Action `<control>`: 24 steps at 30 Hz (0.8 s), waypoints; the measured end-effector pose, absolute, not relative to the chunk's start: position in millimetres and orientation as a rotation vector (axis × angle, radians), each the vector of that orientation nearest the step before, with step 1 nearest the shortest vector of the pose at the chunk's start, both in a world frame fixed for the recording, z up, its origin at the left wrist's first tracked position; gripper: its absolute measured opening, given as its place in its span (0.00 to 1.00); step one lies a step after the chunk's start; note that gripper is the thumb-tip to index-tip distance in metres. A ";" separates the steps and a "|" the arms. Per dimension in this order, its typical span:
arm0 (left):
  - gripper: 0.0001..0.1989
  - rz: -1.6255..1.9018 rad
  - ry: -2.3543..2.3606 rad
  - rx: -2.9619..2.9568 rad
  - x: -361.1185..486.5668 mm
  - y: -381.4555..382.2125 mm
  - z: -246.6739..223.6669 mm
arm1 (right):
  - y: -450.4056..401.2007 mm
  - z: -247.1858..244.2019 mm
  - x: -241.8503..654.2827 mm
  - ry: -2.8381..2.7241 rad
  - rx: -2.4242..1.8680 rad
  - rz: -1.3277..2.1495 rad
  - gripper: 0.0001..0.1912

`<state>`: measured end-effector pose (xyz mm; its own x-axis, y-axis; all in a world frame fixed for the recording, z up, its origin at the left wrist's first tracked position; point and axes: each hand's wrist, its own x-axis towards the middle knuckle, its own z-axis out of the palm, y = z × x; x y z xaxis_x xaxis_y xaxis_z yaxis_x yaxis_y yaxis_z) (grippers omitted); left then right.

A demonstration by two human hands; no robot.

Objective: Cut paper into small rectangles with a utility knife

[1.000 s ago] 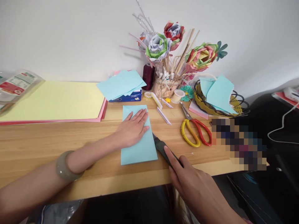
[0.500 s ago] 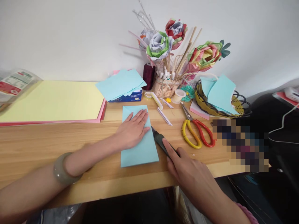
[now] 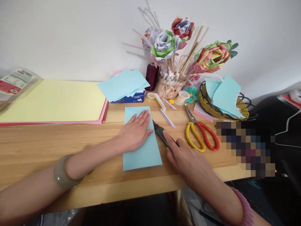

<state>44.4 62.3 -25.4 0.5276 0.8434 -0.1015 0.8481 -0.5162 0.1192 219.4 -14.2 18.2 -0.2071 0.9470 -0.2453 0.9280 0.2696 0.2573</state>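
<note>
blue paper [image 3: 143, 158] under left hand [image 3: 134, 132], cutter [image 3: 161, 133] alongside, scissors [image 3: 192, 118], basket [image 3: 208, 106] nearby

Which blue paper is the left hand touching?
The blue paper lying flat on the table; the other blue papers rest on the box or in the basket.

Looked like a home craft corner to me: wooden desk [image 3: 47, 141] w/ paper flowers [image 3: 164, 45], scissors [image 3: 193, 118], thread spool [image 3: 152, 77] & coloured-paper stack [image 3: 56, 100], all nr. a plain wall [image 3: 70, 37].
</note>
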 end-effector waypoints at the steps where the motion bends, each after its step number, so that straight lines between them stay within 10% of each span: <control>1: 0.30 -0.051 1.456 2.607 44.6 62.3 -25.1 | -12.5 18.2 218.7 2.199 1.708 0.092 0.29; 24: 0.30 -0.023 1.448 2.585 45.6 63.0 -25.2 | 29.2 20.0 205.5 2.227 1.731 0.174 0.28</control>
<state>45.6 63.0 -25.2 0.5262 0.8444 -0.1007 0.8472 -0.5104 0.1476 205.5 29.2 20.0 -0.2186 0.9607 -0.1709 0.9226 0.2605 0.2845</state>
